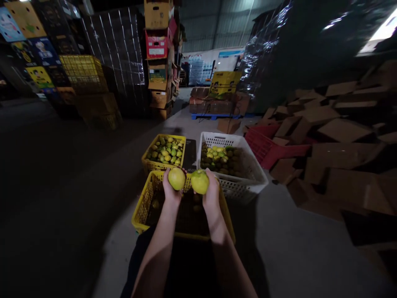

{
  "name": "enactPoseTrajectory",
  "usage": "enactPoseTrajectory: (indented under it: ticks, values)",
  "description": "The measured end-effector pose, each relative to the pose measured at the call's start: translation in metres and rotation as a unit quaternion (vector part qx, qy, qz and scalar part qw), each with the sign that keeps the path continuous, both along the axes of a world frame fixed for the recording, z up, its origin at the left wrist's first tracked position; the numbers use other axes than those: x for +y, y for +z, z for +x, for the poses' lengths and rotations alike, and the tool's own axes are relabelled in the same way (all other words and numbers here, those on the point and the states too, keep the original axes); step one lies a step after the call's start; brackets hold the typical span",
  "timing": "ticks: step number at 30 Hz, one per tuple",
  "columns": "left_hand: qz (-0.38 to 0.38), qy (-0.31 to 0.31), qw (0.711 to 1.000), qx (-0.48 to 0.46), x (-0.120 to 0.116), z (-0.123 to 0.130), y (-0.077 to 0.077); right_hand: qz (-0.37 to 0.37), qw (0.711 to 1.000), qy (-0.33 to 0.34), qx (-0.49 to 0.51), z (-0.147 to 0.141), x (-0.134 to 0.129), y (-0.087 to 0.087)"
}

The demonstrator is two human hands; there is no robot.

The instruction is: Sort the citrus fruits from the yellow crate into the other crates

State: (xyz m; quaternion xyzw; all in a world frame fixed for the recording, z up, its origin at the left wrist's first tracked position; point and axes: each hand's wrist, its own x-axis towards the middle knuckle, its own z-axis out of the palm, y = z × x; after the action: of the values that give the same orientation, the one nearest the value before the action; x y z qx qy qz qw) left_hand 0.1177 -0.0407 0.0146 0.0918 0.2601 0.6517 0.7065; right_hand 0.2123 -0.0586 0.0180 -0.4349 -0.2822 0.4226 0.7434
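My left hand (171, 192) is closed around a yellow lemon (176, 179). A greener, yellow-green lemon (200, 182) sits in the grip of my right hand (212, 193). Both hands are side by side above the near yellow crate (143, 205), a small gap between the two fruits. Only a few fruits show in the dark bottom of that crate. Beyond it, a second yellow crate (145, 159) is filled with green and yellow lemons (167, 152). To its right stands a large white crate (252, 165), partly filled with lemons (217, 154), many in shadow.
Flattened cardboard boxes (335, 124) are heaped on the right, beside a red crate (263, 145). Tall stacks of cartons (158, 45) rise behind. A blue pallet (211, 116) bears more boxes at the back. Grey concrete floor (288, 248) surrounds the crates.
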Motion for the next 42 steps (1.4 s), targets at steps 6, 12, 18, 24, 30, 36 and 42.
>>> enactPoseTrajectory:
  ticks: [6, 12, 18, 24, 30, 36, 42]
  values:
    - [0.115, 0.054, 0.991, 0.031, 0.002, 0.000, 0.000, 0.002, 0.997, -0.060, 0.041, -0.014, 0.005, -0.003]
    - [0.162, 0.091, 0.975, 0.124, -0.005, -0.024, 0.001, 0.091, 0.992, 0.037, -0.082, -0.018, -0.006, 0.006]
    - [0.165, 0.099, 0.971, 0.143, -0.005, -0.032, 0.000, 0.093, 0.990, 0.029, -0.104, -0.023, -0.007, 0.008]
    - [0.161, 0.096, 0.971, 0.147, -0.004, -0.035, 0.000, 0.101, 0.988, 0.032, -0.113, -0.024, -0.006, 0.006]
    - [0.157, 0.094, 0.975, 0.127, -0.005, -0.035, 0.002, 0.135, 0.981, 0.032, -0.135, -0.024, -0.005, 0.005]
    - [0.115, 0.084, 0.988, 0.050, -0.005, -0.033, 0.007, 0.176, 0.973, 0.053, -0.139, -0.022, -0.006, 0.000]
    - [0.077, 0.068, 0.995, -0.017, -0.007, -0.033, 0.014, 0.206, 0.964, 0.078, -0.148, -0.018, -0.005, -0.005]
